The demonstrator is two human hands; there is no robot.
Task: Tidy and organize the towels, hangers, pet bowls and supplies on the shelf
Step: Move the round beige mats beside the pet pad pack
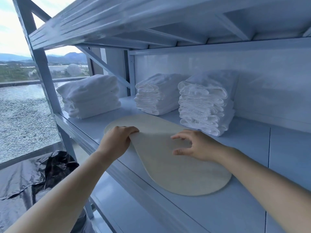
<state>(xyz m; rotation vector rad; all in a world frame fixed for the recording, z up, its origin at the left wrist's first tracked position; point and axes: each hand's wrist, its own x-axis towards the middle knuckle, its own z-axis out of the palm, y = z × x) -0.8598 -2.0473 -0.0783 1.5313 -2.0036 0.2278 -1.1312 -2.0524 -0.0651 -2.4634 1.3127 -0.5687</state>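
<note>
Head view has the left hand [117, 140] gripping the lifted edge of a thin mat [176, 174] lying on the shelf [252, 207] before the towel stacks [205, 105], the right hand [200, 145] loosely open over it; it looks light and floppy, best held at its rim.

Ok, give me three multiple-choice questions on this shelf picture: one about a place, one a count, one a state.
1. Where is the cream mat?
A. On the shelf, in front of the towel stacks
B. On top of a stack
C. On the floor

2. How many towel stacks are on the shelf?
A. Two
B. Three
C. Five

3. What is the left hand doing?
A. Hanging idle
B. Gripping the mat's edge
C. Lifting a towel

Answers: 1 A, the mat lies on the board in front of the stacks. 2 B, three separate white piles show. 3 B, its fingers curl over the mat's edge.
</note>
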